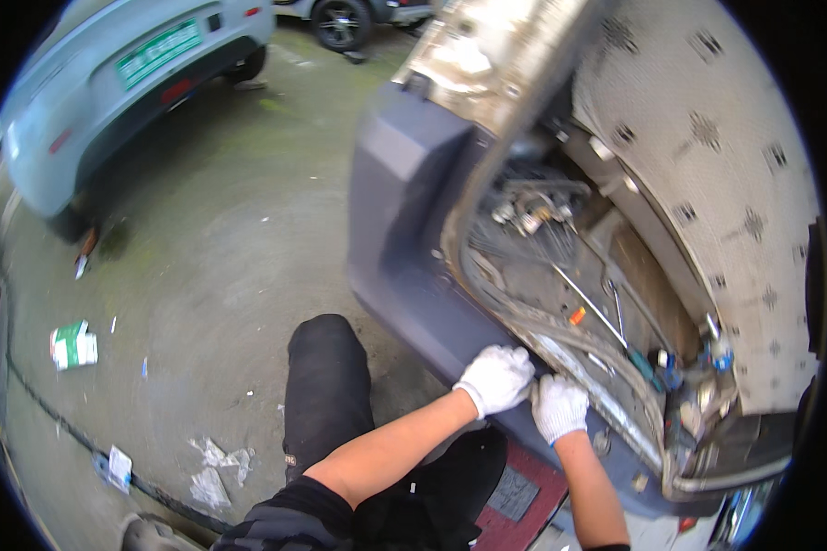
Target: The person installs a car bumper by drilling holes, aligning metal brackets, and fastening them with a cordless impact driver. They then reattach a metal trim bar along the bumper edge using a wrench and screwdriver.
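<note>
My left hand [497,379] and my right hand [559,406] both wear white knitted gloves. They are side by side, almost touching, at the upper edge of a dark grey plastic car bumper [413,310]. The fingers of both are curled onto that edge; whether a small part is pinched between them is hidden. Just beyond my fingers runs the worn metal sill [593,389] of the open rear of the car. Inside the car, a long screwdriver with a teal handle [641,366] lies past my right hand. Next to it is a slim metal tool [618,311].
An orange piece [577,317] and loose wiring [531,237] lie inside the car beside a patterned panel [717,158]. A light blue car [110,124] stands at the upper left. A green-and-white box [74,346], crumpled plastic [210,485] and a dark hose [55,417] lie on the floor.
</note>
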`<state>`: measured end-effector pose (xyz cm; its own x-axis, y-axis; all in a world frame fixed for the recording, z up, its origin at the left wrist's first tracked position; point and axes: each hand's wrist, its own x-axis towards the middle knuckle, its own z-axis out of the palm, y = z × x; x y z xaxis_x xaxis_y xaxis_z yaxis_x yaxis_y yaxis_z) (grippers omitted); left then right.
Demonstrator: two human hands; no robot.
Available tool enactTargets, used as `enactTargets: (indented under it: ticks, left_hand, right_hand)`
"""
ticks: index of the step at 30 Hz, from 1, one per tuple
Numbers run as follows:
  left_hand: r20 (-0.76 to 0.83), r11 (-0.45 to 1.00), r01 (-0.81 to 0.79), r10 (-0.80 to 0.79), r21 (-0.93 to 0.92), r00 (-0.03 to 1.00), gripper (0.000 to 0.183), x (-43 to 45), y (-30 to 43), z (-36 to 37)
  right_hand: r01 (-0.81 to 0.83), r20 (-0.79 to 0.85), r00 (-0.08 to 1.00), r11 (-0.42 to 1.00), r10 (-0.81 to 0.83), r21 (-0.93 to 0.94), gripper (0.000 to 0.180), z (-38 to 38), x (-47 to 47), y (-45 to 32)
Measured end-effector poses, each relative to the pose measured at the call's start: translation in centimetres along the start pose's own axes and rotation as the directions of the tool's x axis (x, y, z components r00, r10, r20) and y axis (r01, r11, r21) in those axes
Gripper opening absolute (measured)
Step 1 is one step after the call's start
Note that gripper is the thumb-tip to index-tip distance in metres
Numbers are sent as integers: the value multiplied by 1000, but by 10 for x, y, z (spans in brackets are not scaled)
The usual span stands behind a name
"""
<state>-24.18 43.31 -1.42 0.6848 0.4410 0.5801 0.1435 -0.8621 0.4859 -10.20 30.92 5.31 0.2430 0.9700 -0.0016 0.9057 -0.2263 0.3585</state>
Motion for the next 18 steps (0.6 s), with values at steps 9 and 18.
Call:
enactTargets:
  ticks: [9, 18]
  left_hand:
    - [-8, 1000, 20, -20, -15, 1000, 19, 7, 4, -10]
    - [-138, 980, -90, 66, -178, 988, 67, -3, -6, -11]
  right_hand:
    - [-89, -25, 995, 984, 94, 156, 23, -8, -4, -2]
    - [-22, -179, 923, 511, 341, 859, 23, -27, 4, -34]
